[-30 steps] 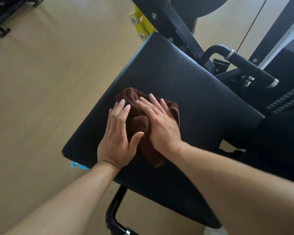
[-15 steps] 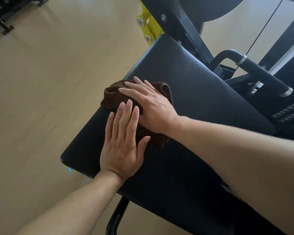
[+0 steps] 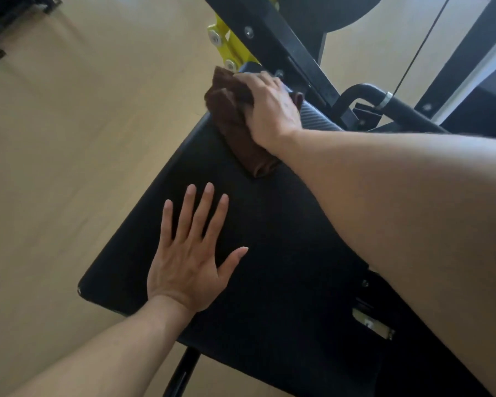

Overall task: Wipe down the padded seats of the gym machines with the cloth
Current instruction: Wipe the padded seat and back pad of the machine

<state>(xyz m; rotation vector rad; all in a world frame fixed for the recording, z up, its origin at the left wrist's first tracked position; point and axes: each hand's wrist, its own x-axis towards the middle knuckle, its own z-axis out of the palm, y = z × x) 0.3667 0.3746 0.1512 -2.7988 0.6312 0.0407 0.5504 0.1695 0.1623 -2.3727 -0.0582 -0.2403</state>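
wiping underway: right hand (image 3: 269,110) is pressing cloth (image 3: 229,118) flat-fingered at twelve o'clock on seat (image 3: 284,267), left hand (image 3: 188,253) is bracing open-palmed at seven; next, likely dragging back toward six.

One head-worn view looks steeply down, close over the padded seat (image 3: 269,253).

- pale tan floor (image 3: 69,138), soft glare on it
- black gear (image 3: 0,21) in the far left corner
- black steel frame (image 3: 269,32) with yellow bracket (image 3: 229,44)
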